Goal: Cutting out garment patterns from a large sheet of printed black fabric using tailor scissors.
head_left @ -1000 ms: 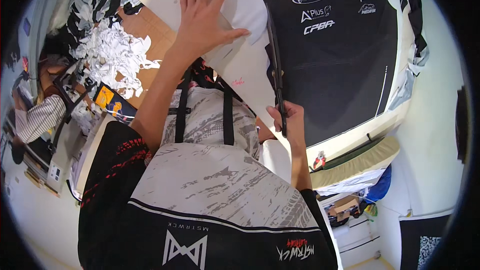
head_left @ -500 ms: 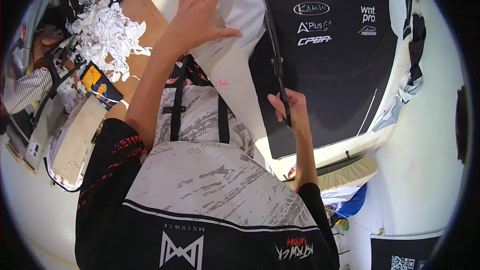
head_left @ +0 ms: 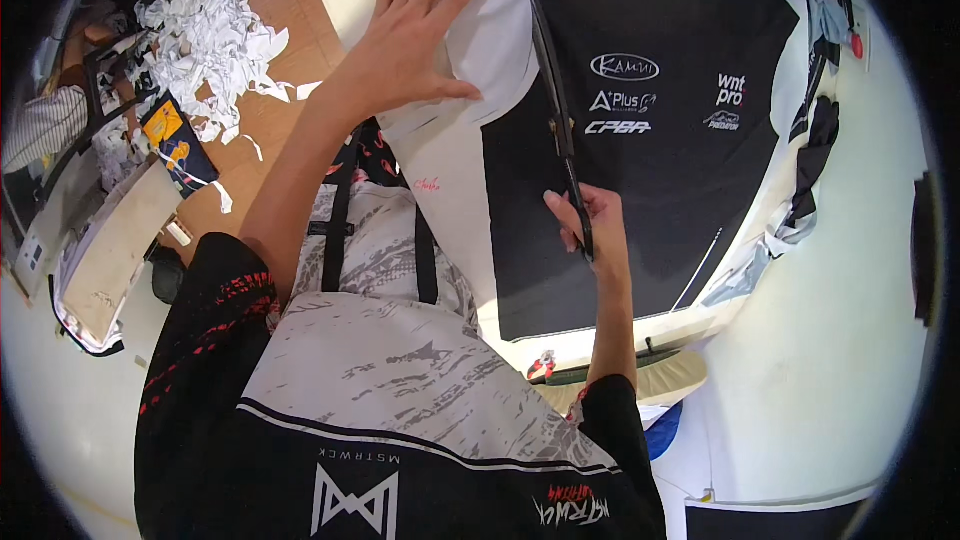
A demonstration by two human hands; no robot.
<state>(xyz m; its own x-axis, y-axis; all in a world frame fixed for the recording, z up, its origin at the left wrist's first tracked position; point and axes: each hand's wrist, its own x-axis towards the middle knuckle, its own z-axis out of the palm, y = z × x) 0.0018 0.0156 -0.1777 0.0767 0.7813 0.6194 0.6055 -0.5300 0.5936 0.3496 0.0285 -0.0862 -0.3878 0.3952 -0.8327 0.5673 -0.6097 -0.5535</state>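
Right hand (head_left: 595, 225): I gripped black scissors (head_left: 562, 132), fingers closed around the handles.
Left hand (head_left: 410, 50): lay spread on creased white fabric (head_left: 507, 65), holding nothing.
Black panel (head_left: 630, 215): lay smooth on the cream work surface (head_left: 458, 230), under the scissors.
Progress: panel's lower edge looked trimmed; the rounded white fabric seemed uncut.
Scraps (head_left: 205, 50): curled white strips lay left.

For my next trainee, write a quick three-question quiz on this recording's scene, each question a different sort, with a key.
1. What is in the right hand's grip?
2. True or false: the left hand is clenched into a fist.
3. Where is the pile of white scraps?
A) To the left of the left hand
B) Between the two hands
C) To the right of the right hand

Key:
1. Black scissors
2. False; its fingers are spread
3. A
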